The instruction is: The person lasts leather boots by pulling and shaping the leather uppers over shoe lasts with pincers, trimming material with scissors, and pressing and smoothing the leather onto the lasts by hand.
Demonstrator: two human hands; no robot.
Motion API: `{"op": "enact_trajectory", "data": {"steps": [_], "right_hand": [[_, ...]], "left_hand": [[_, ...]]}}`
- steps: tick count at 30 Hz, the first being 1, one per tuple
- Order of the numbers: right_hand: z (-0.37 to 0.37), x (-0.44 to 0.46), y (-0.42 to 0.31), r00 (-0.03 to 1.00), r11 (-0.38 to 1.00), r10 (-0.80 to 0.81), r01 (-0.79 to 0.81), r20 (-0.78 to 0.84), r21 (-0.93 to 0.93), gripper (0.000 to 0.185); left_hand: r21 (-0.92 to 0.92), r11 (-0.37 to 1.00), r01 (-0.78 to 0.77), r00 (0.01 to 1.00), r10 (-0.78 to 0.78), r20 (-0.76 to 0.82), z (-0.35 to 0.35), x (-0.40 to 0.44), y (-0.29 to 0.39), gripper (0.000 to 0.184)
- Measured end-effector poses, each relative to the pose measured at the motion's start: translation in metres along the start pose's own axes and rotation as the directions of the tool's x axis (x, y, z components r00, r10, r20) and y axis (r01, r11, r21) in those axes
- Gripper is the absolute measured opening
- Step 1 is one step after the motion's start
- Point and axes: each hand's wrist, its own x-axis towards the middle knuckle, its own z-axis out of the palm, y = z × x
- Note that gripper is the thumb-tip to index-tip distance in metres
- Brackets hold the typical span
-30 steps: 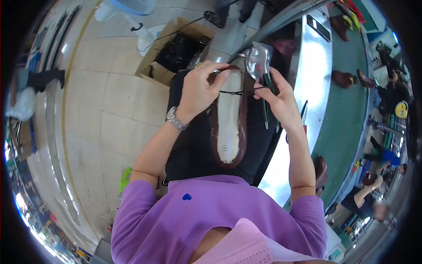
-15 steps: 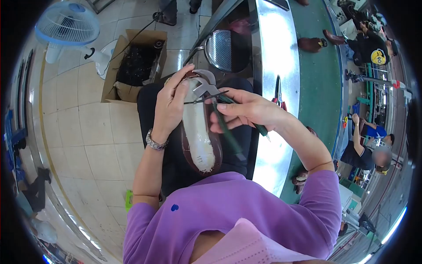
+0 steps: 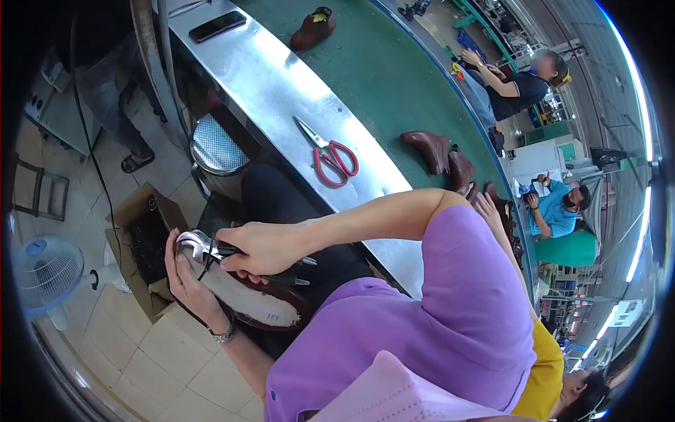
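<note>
A brown shoe upper on a last [image 3: 264,304], its pale sole facing up, lies tilted across my lap. My left hand [image 3: 188,285] is wrapped round its far end, thumb near the sole. My right hand [image 3: 271,247] is closed round the dark green handles of metal pincers [image 3: 199,246]. The pincer head rests at the shoe's far end, close to my left fingers. A thin dark cord crosses the sole there. Whether the jaws grip anything is too small to tell.
Red-handled scissors [image 3: 334,162] and a phone [image 3: 217,26] lie on the metal ledge [image 3: 281,84]. Brown shoes [image 3: 429,149] stand on the green belt [image 3: 365,84]. A stool [image 3: 219,144], a box [image 3: 151,253] and a fan [image 3: 49,274] are at the left. Other people are at the right and upper left.
The camera view has turned toward the ledge and belt. The pincers, loosely spread in my right hand before, are now held with their head against the shoe's far end. My left hand still holds the shoe.
</note>
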Motion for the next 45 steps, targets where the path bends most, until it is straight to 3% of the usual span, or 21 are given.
{"op": "enact_trajectory", "data": {"steps": [6,11,13,15,16,18,21,24,27,29,32,35,36,37,41,42,43,45], "right_hand": [[0.009,-0.002,0.007,0.997,0.999,-0.034,0.036,-0.066,0.036,0.025],[-0.003,0.0,-0.003,0.998,0.995,0.059,-0.062,0.034,0.081,0.023],[-0.003,-0.001,-0.007,0.996,0.994,0.081,-0.085,0.047,0.073,0.023],[-0.005,-0.002,-0.007,0.994,0.995,0.095,-0.095,0.053,-0.008,0.023],[-0.006,-0.004,-0.011,0.992,0.992,0.115,-0.112,0.055,-0.053,0.022],[-0.009,0.001,-0.011,0.993,0.986,0.101,-0.091,0.063,-0.142,0.023],[-0.009,0.001,-0.007,0.985,0.988,0.109,-0.122,0.134,0.094,0.027],[-0.014,0.001,-0.009,0.983,0.989,0.095,-0.112,0.159,0.102,0.026],[-0.019,-0.009,-0.02,0.999,0.959,-0.003,0.013,0.035,-0.282,0.038],[-0.017,-0.006,-0.024,0.975,0.86,-0.175,0.085,-0.136,-0.503,0.04],[-0.004,0.024,-0.018,0.79,0.706,-0.495,0.123,-0.361,-0.698,0.039],[0.004,0.059,-0.004,0.712,0.723,-0.572,0.202,-0.408,-0.661,0.043],[0.006,0.065,-0.001,0.709,0.719,-0.57,0.187,-0.415,-0.669,0.046],[0.006,0.059,-0.011,0.77,0.751,-0.486,0.127,-0.413,-0.648,0.046],[0.0,0.05,-0.015,0.795,0.71,-0.451,0.043,-0.406,-0.703,0.042],[-0.002,0.056,-0.003,0.764,0.712,-0.513,0.124,-0.391,-0.691,0.042],[0.0,0.051,-0.009,0.803,0.753,-0.471,0.151,-0.365,-0.64,0.038],[0.002,0.058,-0.001,0.787,0.817,-0.49,0.263,-0.375,-0.514,0.042]], "left_hand": [[0.017,1.0,0.019,1.0,-0.019,0.021,-0.001,0.0,0.0,0.039],[-0.089,0.996,-0.03,0.996,0.038,0.084,-0.007,0.002,-0.007,0.039],[-0.371,0.904,0.21,0.972,-0.151,0.182,-0.009,0.008,0.0,0.04],[-0.563,0.725,0.396,0.915,-0.26,0.309,-0.008,0.011,0.008,0.041],[-0.397,0.857,0.329,0.943,-0.279,0.179,-0.001,0.014,0.007,0.04],[-0.366,0.888,0.278,0.958,-0.23,0.169,-0.003,0.015,-0.001,0.038],[-0.406,0.871,0.277,0.955,-0.203,0.217,-0.011,0.018,-0.012,0.036],[-0.409,0.875,0.258,0.956,-0.171,0.238,-0.012,0.019,-0.018,0.034],[-0.387,0.884,0.261,0.961,-0.201,0.19,-0.016,0.019,-0.022,0.034],[-0.363,0.898,0.25,0.964,-0.196,0.179,-0.014,0.019,-0.024,0.034],[-0.333,0.922,0.197,0.972,-0.139,0.188,-0.01,0.018,-0.015,0.036],[-0.311,0.931,0.192,0.974,-0.142,0.178,-0.012,0.02,-0.018,0.038],[-0.392,0.889,0.237,0.965,-0.168,0.203,-0.017,0.024,-0.034,0.04],[-0.359,0.908,0.217,0.974,-0.178,0.139,-0.01,0.017,-0.015,0.033],[-0.357,0.917,0.18,0.982,-0.147,0.118,-0.006,0.018,-0.012,0.028],[-0.387,0.886,0.255,0.966,-0.219,0.135,-0.006,0.017,-0.008,0.027],[-0.391,0.881,0.266,0.963,-0.229,0.138,-0.007,0.016,-0.01,0.03],[-0.419,0.865,0.274,0.961,-0.231,0.152,-0.01,0.016,-0.015,0.029]]}}
